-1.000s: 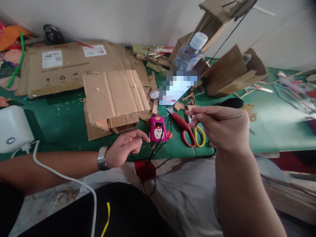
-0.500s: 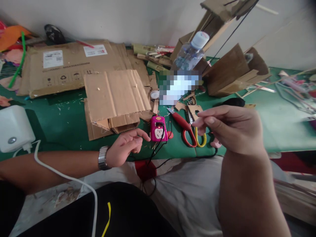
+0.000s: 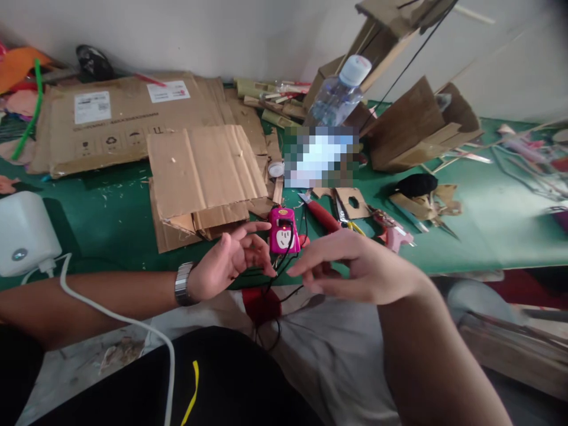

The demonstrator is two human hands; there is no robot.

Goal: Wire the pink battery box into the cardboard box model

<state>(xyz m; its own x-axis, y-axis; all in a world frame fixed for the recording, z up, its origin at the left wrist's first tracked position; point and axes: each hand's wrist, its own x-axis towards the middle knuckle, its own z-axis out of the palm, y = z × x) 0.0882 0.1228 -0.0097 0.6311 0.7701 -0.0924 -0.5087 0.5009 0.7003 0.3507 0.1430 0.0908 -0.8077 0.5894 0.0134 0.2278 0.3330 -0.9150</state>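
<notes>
Socket block (image 3: 284, 236), bright magenta with a white outlet face, a yellow label at its upper end and a small red light glowing, sits on the green tabletop (image 3: 497, 231) between the folded cardboard (image 3: 204, 171) and a red-handled blade (image 3: 323, 215); a black plug (image 3: 284, 223) is fitted in it and black cords trail toward the near edge. The left hand (image 3: 222, 263) is just beside it, palm partly turned up, index finger stretched toward the block, the fingers loosely parted and released. The right hand (image 3: 359, 266) bends at the wrist, back upward, fingers curled inward toward the left; whether they grasp anything I cannot tell
</notes>
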